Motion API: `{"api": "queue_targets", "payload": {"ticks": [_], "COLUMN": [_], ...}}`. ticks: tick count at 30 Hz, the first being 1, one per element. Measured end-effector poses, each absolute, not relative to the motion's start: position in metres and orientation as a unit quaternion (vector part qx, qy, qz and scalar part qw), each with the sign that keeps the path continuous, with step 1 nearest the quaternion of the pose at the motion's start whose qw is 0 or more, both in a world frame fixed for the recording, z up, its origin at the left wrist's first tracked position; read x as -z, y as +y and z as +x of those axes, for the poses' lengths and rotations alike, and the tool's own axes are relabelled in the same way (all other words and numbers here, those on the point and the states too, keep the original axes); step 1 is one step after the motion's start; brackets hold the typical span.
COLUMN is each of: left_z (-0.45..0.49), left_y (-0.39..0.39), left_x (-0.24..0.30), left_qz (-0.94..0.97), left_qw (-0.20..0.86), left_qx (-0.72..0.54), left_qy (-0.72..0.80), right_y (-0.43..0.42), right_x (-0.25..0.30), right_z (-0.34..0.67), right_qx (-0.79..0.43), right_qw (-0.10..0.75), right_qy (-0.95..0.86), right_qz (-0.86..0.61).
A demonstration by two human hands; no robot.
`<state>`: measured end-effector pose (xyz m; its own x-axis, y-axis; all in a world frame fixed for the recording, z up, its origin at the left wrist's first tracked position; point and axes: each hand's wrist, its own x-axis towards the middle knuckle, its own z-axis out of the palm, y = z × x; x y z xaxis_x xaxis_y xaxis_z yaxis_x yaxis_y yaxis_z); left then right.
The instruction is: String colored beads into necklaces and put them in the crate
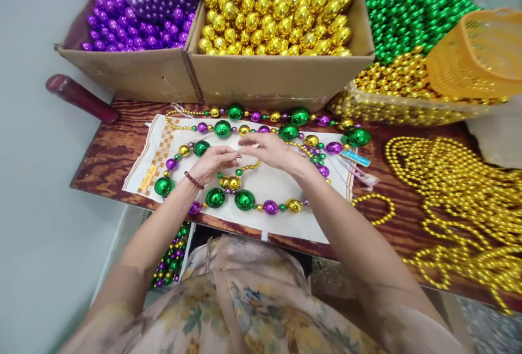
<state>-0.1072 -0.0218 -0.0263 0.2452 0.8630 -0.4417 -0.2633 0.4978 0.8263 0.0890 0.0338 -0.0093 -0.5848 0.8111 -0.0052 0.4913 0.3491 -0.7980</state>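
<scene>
My left hand (pixel 215 163), with a dark beaded bracelet on the wrist, is pinched at the fingertips above a white cloth (pixel 196 163). My right hand (pixel 269 150) meets it from the right, thumb and finger close together, its other fingers partly stretched. Whatever thin thing lies between the fingertips is too small to make out. Around and below the hands lies a bead garland (pixel 245 200) of large green, purple and gold balls. A short strand of small gold beads (pixel 250 167) hangs just under the fingers, beside paired gold balls (pixel 229 182).
Behind the cloth stand cardboard boxes of purple beads (pixel 118 22) and gold beads (pixel 269 22). At right are green beads (pixel 416 11), a yellow basket (pixel 465 55), gold bead strands (pixel 452 191) and small snips (pixel 361 173). A dark red cylinder (pixel 81 98) leans at left.
</scene>
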Motion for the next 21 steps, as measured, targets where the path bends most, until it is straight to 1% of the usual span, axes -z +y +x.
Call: {"api": "queue_targets", "payload": {"ticks": [2,3,5,7,9,11,13,15,17,19,21], "left_z": [-0.108,-0.108,-0.108,-0.108,-0.108,-0.109,-0.111,-0.113,-0.114,-0.114,-0.114], "left_y": [-0.022,-0.022,-0.022,-0.021,-0.021,-0.021,-0.022,-0.024,-0.027,-0.031,-0.035], "left_x": [0.025,0.025,0.024,0.023,0.023,0.023,0.023,0.023,0.024,0.027,0.032], "left_qz": [0.321,0.324,0.327,0.332,0.347,0.378,0.418,0.463,0.518,0.584,0.655], "left_qw": [0.721,0.72,0.72,0.722,0.719,0.703,0.676,0.644,0.6,0.52,0.41], "left_qx": [-0.381,-0.375,-0.365,-0.354,-0.348,-0.345,-0.346,-0.347,-0.351,-0.362,-0.373], "left_qy": [0.482,0.487,0.493,0.493,0.491,0.493,0.498,0.499,0.498,0.507,0.513], "right_y": [0.02,0.014,0.004,-0.002,-0.005,-0.005,-0.003,0.0,0.003,0.005,0.007], "right_x": [0.011,0.01,0.005,-0.003,-0.008,-0.006,0.003,0.013,0.022,0.027,0.027], "right_z": [0.098,0.101,0.105,0.108,0.108,0.107,0.103,0.098,0.09,0.083,0.077], "right_qx": [-0.413,-0.4,-0.37,-0.372,-0.418,-0.51,-0.603,-0.659,-0.684,-0.7,-0.706], "right_qw": [0.138,0.128,0.128,0.133,0.128,0.12,0.138,0.18,0.206,0.204,0.203], "right_qy": [-0.805,-0.806,-0.808,-0.812,-0.803,-0.769,-0.702,-0.624,-0.568,-0.543,-0.53], "right_qz": [-0.404,-0.418,-0.44,-0.431,-0.404,-0.368,-0.353,-0.379,-0.409,-0.417,-0.424]}}
